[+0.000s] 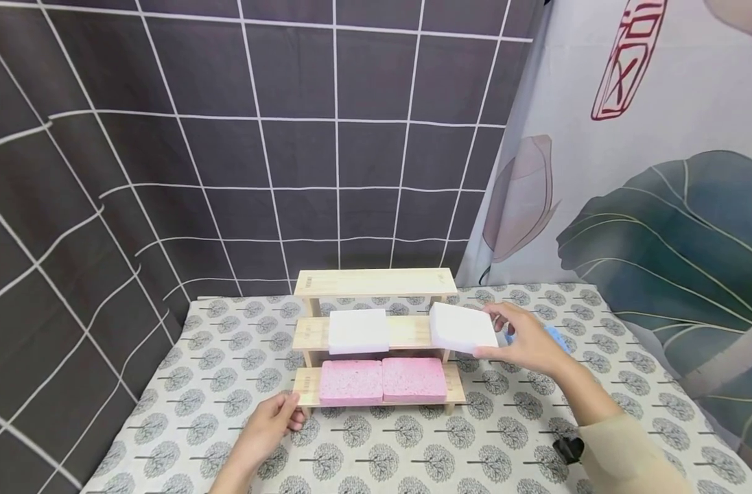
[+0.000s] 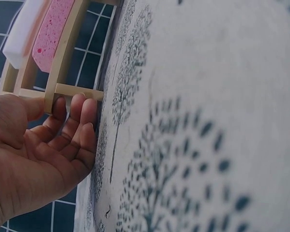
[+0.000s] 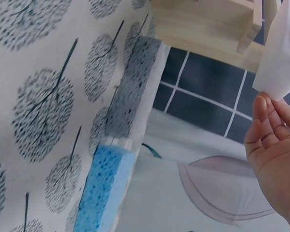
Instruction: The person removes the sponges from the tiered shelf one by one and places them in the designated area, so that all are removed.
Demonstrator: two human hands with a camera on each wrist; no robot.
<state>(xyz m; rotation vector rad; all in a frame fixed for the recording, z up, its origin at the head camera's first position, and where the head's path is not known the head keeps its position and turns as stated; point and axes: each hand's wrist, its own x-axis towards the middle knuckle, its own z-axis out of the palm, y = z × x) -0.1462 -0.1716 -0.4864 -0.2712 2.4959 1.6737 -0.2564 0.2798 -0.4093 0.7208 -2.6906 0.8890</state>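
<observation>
A three-step wooden rack stands on the table. At its lowest step, my left hand grips the left end, thumb on the board and fingers curled by the leg, as the left wrist view also shows. My right hand pinches the right edge of a white sponge block, which sits tilted at the right end of the middle step. Left of it on that step lies another white sponge block. Two pink sponges, one left and one right, lie side by side on the lowest step.
Behind my right hand, a blue sponge and a grey sponge lie on the tree-print tablecloth. A dark gridded curtain hangs behind and to the left; a leaf-print curtain hangs at the right.
</observation>
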